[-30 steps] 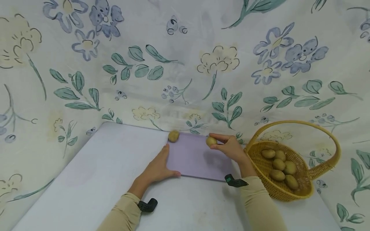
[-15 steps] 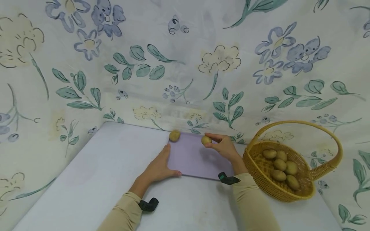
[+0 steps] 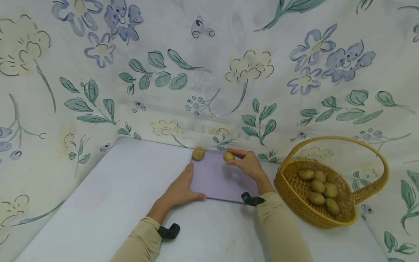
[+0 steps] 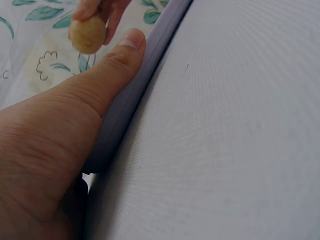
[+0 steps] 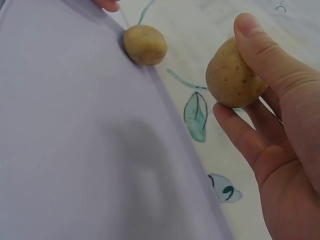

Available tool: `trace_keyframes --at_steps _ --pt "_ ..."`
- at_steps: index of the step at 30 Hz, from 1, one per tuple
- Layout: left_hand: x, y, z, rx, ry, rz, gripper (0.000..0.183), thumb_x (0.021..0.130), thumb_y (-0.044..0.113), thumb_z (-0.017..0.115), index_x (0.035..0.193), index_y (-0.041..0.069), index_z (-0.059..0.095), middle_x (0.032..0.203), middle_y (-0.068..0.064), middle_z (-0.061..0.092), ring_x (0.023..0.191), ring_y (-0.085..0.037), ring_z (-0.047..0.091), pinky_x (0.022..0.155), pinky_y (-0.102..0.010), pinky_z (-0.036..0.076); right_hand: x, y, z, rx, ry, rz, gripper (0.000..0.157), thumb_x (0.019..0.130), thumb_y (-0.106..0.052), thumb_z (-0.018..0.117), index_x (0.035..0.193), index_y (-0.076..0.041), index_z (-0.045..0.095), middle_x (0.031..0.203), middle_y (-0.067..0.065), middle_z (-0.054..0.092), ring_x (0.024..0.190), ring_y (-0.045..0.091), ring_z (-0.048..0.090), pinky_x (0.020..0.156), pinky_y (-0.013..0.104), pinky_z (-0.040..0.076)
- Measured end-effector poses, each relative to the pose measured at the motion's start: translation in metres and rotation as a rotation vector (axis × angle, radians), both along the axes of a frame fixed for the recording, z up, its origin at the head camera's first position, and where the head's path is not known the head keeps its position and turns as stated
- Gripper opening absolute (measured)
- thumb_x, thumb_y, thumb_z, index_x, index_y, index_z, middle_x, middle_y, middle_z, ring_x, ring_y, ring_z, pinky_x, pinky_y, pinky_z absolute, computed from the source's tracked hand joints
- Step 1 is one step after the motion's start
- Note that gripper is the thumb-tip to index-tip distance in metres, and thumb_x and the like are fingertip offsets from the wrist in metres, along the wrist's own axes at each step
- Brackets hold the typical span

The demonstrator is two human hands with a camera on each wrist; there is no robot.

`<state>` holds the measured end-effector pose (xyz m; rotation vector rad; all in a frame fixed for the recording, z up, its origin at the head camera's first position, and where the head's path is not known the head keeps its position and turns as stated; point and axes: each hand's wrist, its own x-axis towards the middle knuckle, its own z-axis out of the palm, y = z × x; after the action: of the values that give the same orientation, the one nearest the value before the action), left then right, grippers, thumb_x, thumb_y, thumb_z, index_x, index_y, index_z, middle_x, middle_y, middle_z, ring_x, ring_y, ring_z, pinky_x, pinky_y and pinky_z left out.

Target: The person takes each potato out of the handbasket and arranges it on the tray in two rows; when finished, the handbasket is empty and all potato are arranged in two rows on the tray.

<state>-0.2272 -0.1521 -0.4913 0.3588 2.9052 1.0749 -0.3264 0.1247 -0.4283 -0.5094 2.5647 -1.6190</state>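
Note:
My right hand (image 3: 247, 163) pinches a potato (image 5: 234, 75) between thumb and fingertips, above a flat lilac board (image 3: 216, 182). A shadow falls on the board below in the right wrist view. Another potato (image 3: 198, 153) sits at the board's far left corner. My left hand (image 3: 178, 189) spans the near left corner, its fingers straight along the left side and its thumb (image 4: 117, 65) against the front edge. In the left wrist view, the held potato (image 4: 87, 35) shows beyond that thumb.
A wicker basket (image 3: 294, 203) with a tall arched handle stands right of the board and holds several potatoes (image 3: 316, 186). The white table (image 3: 131, 174) meets a floral cloth backdrop (image 3: 209, 72) at the back and left.
My right hand has moved left over the board with the potato, away from the basket and toward the other potato. My left hand stays at the board's corner.

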Motion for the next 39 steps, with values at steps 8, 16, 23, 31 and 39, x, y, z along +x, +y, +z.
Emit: trace_keyframes --at_steps 8,16,23,31,39 --pt "0.001 0.0 0.002 0.018 -0.006 -0.001 0.143 0.069 0.067 0.084 0.162 -0.003 0.002 0.171 -0.021 0.006 0.16 -0.034 0.009 0.131 -0.047 0.016 -0.006 -0.016 -0.006 -0.057 0.018 0.029 0.055 0.083 -0.014 0.085 0.134 -0.003 0.067 0.139 0.014 0.065 0.138 0.031 0.055 0.114 0.051 0.047" --pt "0.0 0.003 -0.001 0.013 -0.036 -0.012 0.145 0.067 0.073 0.082 0.162 0.001 -0.001 0.172 -0.018 0.003 0.16 -0.03 0.007 0.131 -0.045 0.014 -0.01 -0.025 -0.012 -0.057 -0.015 0.018 0.056 0.082 -0.015 0.085 0.134 -0.005 0.067 0.138 0.012 0.066 0.139 0.031 0.055 0.115 0.048 0.047" --pt "0.0 0.002 0.002 -0.007 -0.02 0.002 0.143 0.068 0.07 0.083 0.162 -0.001 0.002 0.171 -0.02 0.006 0.16 -0.032 0.009 0.131 -0.046 0.016 -0.016 -0.035 -0.015 -0.059 -0.01 -0.011 0.054 0.081 -0.014 0.086 0.131 -0.005 0.069 0.137 0.011 0.067 0.137 0.03 0.057 0.114 0.045 0.048" --pt "0.001 -0.002 0.005 -0.001 -0.016 0.002 0.142 0.069 0.068 0.083 0.162 -0.002 0.002 0.171 -0.021 0.006 0.16 -0.033 0.01 0.131 -0.048 0.018 -0.021 -0.051 -0.023 0.021 0.049 -0.042 0.053 0.08 -0.016 0.088 0.129 -0.007 0.071 0.135 0.009 0.069 0.133 0.03 0.06 0.108 0.043 0.053" --pt "0.003 0.001 0.008 0.009 -0.024 -0.003 0.142 0.069 0.066 0.085 0.162 -0.001 0.002 0.171 -0.021 0.006 0.16 -0.032 0.01 0.131 -0.047 0.019 -0.025 -0.063 -0.029 0.059 0.049 -0.072 0.053 0.079 -0.017 0.088 0.128 -0.009 0.072 0.133 0.007 0.07 0.132 0.029 0.061 0.107 0.039 0.054"
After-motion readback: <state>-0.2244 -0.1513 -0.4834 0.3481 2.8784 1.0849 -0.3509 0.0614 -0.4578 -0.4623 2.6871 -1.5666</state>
